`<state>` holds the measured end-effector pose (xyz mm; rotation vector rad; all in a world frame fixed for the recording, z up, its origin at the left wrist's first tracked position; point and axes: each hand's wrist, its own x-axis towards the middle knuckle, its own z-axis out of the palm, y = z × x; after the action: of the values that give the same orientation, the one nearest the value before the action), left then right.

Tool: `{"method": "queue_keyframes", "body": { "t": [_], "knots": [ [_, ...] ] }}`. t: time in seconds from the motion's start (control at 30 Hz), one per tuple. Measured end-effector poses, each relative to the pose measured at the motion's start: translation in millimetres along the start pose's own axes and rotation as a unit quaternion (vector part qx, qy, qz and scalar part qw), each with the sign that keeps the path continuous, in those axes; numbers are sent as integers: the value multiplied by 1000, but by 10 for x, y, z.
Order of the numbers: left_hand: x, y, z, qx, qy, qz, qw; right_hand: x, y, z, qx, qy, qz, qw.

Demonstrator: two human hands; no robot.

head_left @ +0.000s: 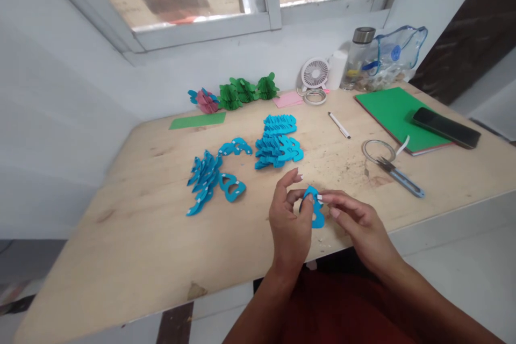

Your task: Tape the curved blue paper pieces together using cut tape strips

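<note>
Near the table's front edge, my left hand (291, 220) pinches a blue paper cutout (318, 219) between thumb and fingers. My right hand (358, 223) is at the cutout's right side, with a small white piece (320, 198) at its fingertips, touching or nearly touching the blue paper. Beyond my hands lie folded blue paper cutouts (278, 150) in stacked rows. Off to the left is another blue bunch (203, 177) dotted with white pieces. Beside it lie two loose cutouts, a looped one (233, 188) and a curved one (236, 147), both with white spots.
Green paper figures (244, 91) and a pink-and-blue one (205, 101) line the wall. A small fan (315, 73), bottle (357, 59) and clear bag (397, 56) stand behind. At right are a pen (339, 124), tape roll (379, 151), thread snips (403, 178), green folder (387, 110) and phone (446, 127).
</note>
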<state>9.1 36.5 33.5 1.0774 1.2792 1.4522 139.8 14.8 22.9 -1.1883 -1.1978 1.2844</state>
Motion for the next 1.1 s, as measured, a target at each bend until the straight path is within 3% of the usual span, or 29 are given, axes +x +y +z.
{"method": "queue_keyframes", "body": {
  "t": [0.23,0.53,0.93,1.1],
  "knots": [
    [-29,50,-5,135,-22,115,984,37,-42,-20,-47,0,-29,998],
    [-26,17,-16,198,-30,182,963,48,-16,-22,-42,0,-21,999],
    [-3,-25,-20,270,2,300,915,57,-37,22,29,23,55,998],
    [-6,-47,-27,277,-5,320,906,58,-8,5,70,19,94,993]
  ]
}}
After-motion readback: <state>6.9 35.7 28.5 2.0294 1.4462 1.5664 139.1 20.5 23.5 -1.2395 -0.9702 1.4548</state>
